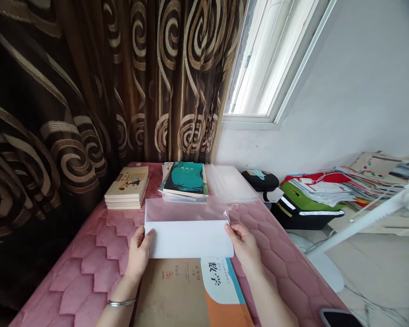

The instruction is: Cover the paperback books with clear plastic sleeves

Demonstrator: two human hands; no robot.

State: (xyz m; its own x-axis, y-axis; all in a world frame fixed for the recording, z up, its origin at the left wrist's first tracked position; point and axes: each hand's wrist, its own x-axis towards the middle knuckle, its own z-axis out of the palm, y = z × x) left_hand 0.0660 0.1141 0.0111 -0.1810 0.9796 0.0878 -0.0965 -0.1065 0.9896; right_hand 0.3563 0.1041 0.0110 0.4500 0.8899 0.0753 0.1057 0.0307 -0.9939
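A clear plastic book cover with a white backing strip [189, 236] lies across the top of an orange and tan book [191, 295] on the pink quilted surface [88, 263]. My left hand [138, 254] presses flat on the left edge of the cover, fingers stretched. At the cover's right edge, my right hand [242, 245] pinches its thin film between thumb and fingers. A bracelet sits on my left wrist.
A stack of tan books [127, 187] and a teal-covered book stack [185, 180] lie at the back, with clear plastic covers [230, 182] beside them. A brown swirl curtain [71, 91] hangs behind. Bags and papers [313, 195] are piled at right; a phone [341, 318] lies near the corner.
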